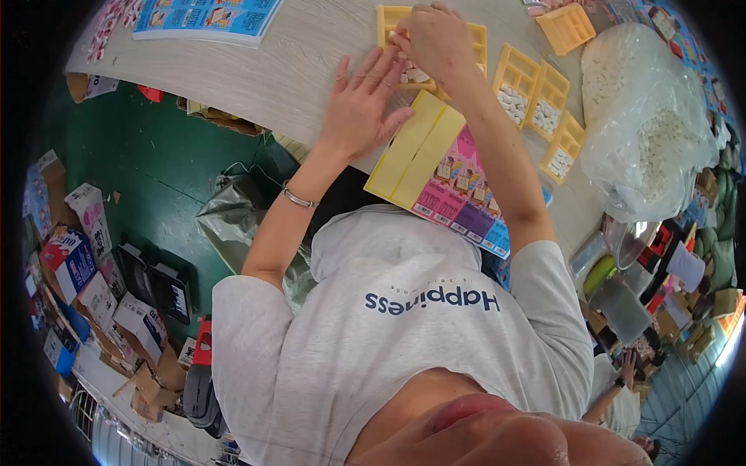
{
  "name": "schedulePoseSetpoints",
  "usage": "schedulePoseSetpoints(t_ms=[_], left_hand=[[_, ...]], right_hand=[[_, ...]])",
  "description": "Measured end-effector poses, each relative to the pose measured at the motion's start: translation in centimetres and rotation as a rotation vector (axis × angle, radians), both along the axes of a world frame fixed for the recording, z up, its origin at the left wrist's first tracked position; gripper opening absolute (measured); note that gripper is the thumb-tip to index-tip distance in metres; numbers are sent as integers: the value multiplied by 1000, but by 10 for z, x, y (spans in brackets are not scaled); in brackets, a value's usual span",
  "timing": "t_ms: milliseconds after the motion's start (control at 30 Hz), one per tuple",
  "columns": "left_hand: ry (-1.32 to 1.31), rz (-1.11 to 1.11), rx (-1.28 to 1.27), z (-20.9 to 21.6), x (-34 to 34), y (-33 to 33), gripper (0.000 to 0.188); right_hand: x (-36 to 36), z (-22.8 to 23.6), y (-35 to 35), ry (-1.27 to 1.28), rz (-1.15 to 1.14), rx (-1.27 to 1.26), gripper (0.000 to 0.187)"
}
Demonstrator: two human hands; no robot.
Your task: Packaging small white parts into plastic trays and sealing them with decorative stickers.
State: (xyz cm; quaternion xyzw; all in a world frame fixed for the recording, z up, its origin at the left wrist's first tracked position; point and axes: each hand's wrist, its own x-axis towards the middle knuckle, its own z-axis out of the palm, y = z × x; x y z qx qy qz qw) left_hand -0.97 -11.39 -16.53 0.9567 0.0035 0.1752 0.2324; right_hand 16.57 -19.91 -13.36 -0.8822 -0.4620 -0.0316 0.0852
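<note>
i see the yellow tray [382,29] on the surface [299,58], pale pieces [417,75] inside; the right hand [437,43] curls above, i cannot tell its hold; the left hand [364,115] spreads open, seemingly empty, at the tray's edge.

green floor [155,167] | black case [155,283] | cardboard boxes [99,299] | grey-green sack [237,213]

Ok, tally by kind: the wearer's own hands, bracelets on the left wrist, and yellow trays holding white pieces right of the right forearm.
Left hand and right hand: 2
Bracelet: 1
Yellow trays with white pieces: 3
Total: 6
</note>
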Motion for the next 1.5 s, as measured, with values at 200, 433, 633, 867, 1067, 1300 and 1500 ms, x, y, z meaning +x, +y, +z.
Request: schedulePoseSetpoints(t_ms=[200,433,633,867,1067,1300,1500], left_hand=[[-110,224,-301,-12,-1,28,46],[26,97,103,-4,17,15,45],[80,9,210,-4,17,9,48],[107,-23,198,-8,16,12,55],[68,-81,229,2,21,1,56],[-4,-95,68,-13,22,-1,46],[-56,-109,29,-13,22,0,45]], right_hand=[[-6,21,-42,290,-112,270,14],[-26,15,-76,4,42,185,17],[-30,5,-78,250,8,273,14],[-28,1,-86,340,-43,502,16],[-26,10,-91,131,-6,317,18],[-20,-9,-83,36,-3,323,17],[-34,-10,-76,134,51,374,15]])
